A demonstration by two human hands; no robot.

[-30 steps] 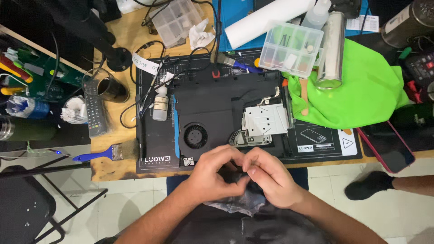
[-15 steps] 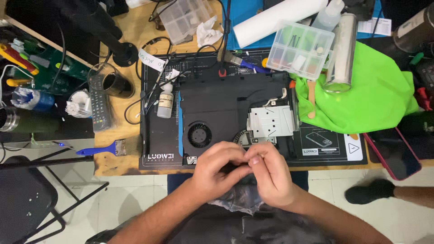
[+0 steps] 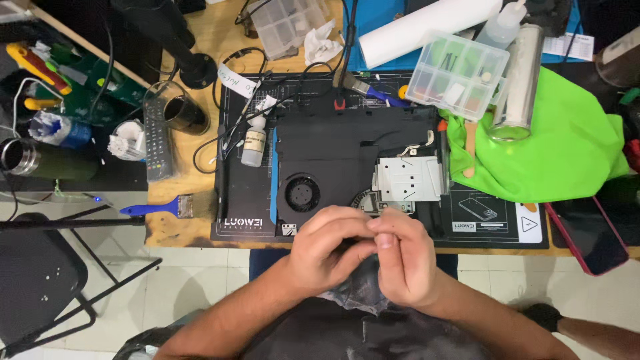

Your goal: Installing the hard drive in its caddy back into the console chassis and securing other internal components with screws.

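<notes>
My left hand [image 3: 328, 248] and my right hand [image 3: 403, 257] are pressed together just below the bench's front edge, fingers curled around a small dark part that they almost wholly hide. Right behind them an opened black game console [image 3: 347, 160] lies on a black work mat [image 3: 247, 200]. Its round fan [image 3: 302, 194] and a silver metal drive cage [image 3: 408, 179] are exposed.
A small bottle [image 3: 253, 147] and a blue-handled brush [image 3: 160, 208] lie left of the console. A green cloth [image 3: 567, 147], a metal cylinder [image 3: 520, 80], a clear parts box [image 3: 457, 75] and a white paper roll [image 3: 427, 23] are at right. A red-edged phone [image 3: 587, 233] overhangs the front edge.
My hands stay clasped on the small part, with the fingers shifting slightly. The view has drifted a little; nothing on the bench has moved.
</notes>
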